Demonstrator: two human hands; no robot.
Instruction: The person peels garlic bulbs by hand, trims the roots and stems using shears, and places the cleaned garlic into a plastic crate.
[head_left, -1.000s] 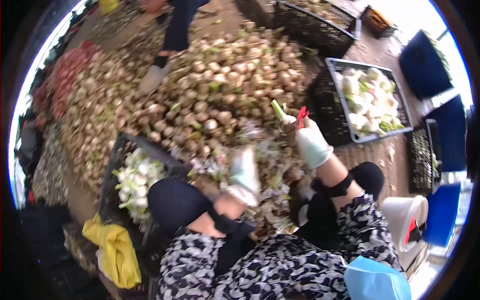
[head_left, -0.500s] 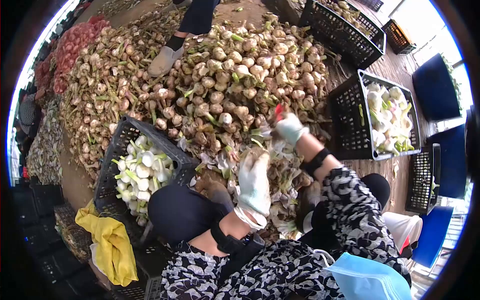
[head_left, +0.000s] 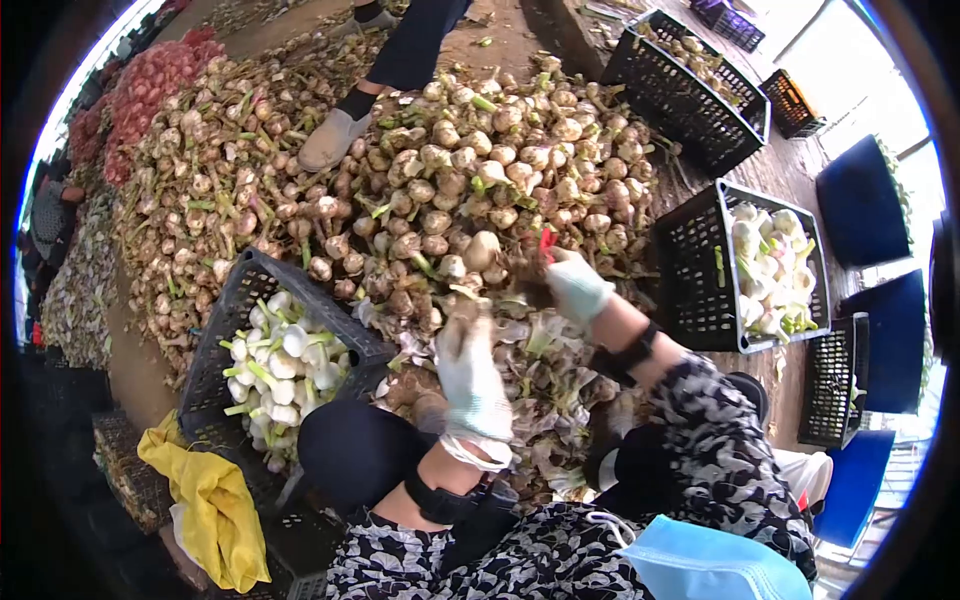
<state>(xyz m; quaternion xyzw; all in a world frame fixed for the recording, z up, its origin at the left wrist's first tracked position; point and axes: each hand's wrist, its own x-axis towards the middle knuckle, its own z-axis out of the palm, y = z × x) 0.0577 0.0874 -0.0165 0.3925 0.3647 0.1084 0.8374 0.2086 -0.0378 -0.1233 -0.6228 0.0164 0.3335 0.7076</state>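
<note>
My left hand (head_left: 470, 375), in a pale glove, is over the near edge of the pile of unpeeled garlic (head_left: 590, 150), its fingertips dirty and blurred; whether it grips a bulb cannot be made out. My right hand (head_left: 578, 285), also gloved, is closed on a red-handled tool (head_left: 547, 246) at the pile's edge, to the right of the left hand. A large pale bulb (head_left: 481, 251) lies just beyond my left fingertips. Loose garlic skins (head_left: 540, 400) are heaped below both hands. A black crate (head_left: 215, 345) of white bulbs (head_left: 285, 365) stands at the left.
At the right stands another black crate (head_left: 690, 255) with cleaned garlic; a further crate (head_left: 670, 95) is behind it. Another person's shoe (head_left: 333, 140) rests in the pile. A yellow cloth (head_left: 215, 500) lies lower left, and blue containers (head_left: 865, 200) line the right side.
My left hand has moved left and slightly down. My right hand is a little lower. The other person's leg has shifted right in view, and the view itself has moved slightly.
</note>
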